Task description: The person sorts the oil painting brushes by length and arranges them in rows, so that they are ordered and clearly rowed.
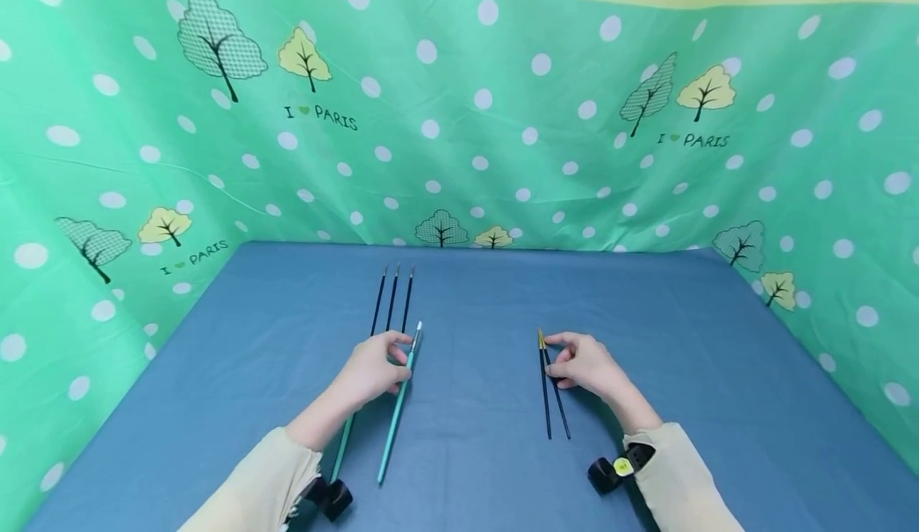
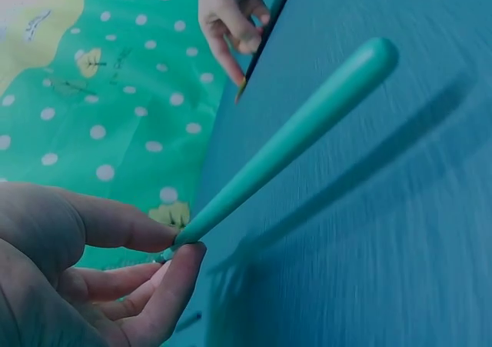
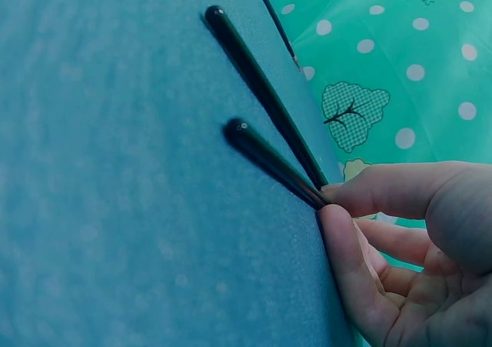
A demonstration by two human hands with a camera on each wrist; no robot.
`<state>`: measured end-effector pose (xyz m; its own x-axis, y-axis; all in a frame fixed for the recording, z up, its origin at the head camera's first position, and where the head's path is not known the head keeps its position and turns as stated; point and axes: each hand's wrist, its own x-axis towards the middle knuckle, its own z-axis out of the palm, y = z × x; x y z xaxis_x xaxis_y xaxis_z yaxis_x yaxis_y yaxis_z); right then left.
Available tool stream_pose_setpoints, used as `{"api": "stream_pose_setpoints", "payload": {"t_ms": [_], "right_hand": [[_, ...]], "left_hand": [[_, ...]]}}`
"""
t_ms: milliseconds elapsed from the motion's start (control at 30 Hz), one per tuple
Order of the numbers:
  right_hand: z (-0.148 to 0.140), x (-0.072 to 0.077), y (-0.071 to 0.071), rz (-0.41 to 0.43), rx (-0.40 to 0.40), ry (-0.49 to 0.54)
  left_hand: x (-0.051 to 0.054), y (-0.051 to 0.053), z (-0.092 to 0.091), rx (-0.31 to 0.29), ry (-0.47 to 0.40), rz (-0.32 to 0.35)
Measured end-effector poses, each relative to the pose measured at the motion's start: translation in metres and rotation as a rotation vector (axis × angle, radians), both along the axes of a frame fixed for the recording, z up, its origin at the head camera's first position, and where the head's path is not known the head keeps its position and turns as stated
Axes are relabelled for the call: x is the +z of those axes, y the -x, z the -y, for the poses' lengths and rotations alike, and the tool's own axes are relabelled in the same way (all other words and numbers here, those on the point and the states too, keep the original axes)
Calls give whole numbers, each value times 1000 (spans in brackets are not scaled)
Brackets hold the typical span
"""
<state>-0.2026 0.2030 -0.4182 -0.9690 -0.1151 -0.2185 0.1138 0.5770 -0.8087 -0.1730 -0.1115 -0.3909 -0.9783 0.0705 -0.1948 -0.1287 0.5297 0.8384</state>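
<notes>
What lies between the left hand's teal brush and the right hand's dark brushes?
Only bare blue table surface lies between the teal brush and the two dark brushes, as the head view shows.

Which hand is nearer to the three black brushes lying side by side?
Left. In the head view, the left hand, pinching a teal brush, partly hides the three black brushes; the right hand is well off to their right, pinching two gold-ended brushes.

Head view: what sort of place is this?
Probably a curtained-off work booth set up for recording handwork, though the wider room is out of sight: a dotted green curtain lines the back and sides of the blue table, and a small black camera is strapped to the right wrist.
</notes>
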Motion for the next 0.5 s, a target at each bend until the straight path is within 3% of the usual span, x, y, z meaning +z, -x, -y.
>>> {"api": "stream_pose_setpoints", "payload": {"t_ms": [233, 500], "right_hand": [[1, 2, 0, 0, -1, -5], [0, 2, -1, 0, 5, -1]], "left_hand": [[3, -9, 19, 1, 59, -6], [0, -13, 29, 13, 95, -6]]}}
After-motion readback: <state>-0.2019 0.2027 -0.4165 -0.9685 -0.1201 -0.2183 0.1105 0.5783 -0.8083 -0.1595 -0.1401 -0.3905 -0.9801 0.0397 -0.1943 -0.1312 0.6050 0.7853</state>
